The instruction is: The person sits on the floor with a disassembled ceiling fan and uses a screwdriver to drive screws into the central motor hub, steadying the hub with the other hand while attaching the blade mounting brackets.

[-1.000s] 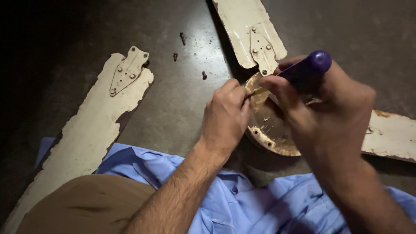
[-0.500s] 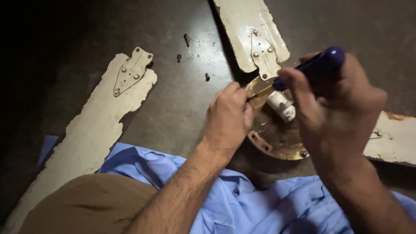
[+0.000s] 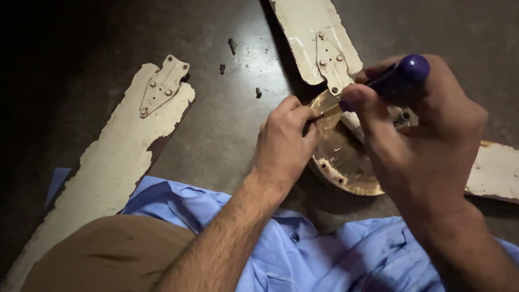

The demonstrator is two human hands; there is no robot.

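I see the dark grey concrete floor under everything. Largest on it is a long cream-painted metal fan blade with chipped edges, lying loose at the left with its bolted bracket at the far end. A second cream fan blade runs up from the middle, its bracket end touching the round rusty brass-coloured fan motor housing; a third cream blade lies at the right edge, partly hidden. In front I see a light blue shirt and a tan trouser knee. My right hand is closed around the purple-handled screwdriver, its shaft slanting down-left to the housing rim. My left hand rests on the near-left rim of the housing, grip narrow, fingertips pinched at the screwdriver tip; I cannot tell what they pinch. Three small dark screws lie scattered on the floor between the blades.
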